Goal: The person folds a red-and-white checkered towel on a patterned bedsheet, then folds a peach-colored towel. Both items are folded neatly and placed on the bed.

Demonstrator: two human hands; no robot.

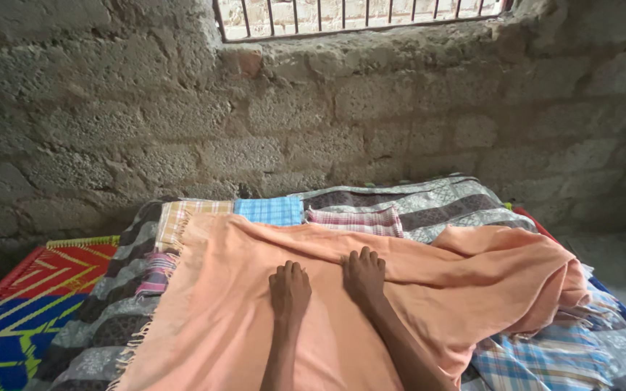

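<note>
Left hand [289, 288] and right hand [364, 274] lie flat, fingers together (pinching nothing), on soft, light peach cotton cloth [255, 318]; best gripped at its fringed edge.

Soft daylight enters through the barred window [360, 16], leaving the block wall [110, 123] dim; edges bend slightly.

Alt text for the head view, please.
Two bare hands, left and right, lie flat side by side on a peach cloth spread over checked cloths and a patterned blanket, before a rough block wall.
</note>
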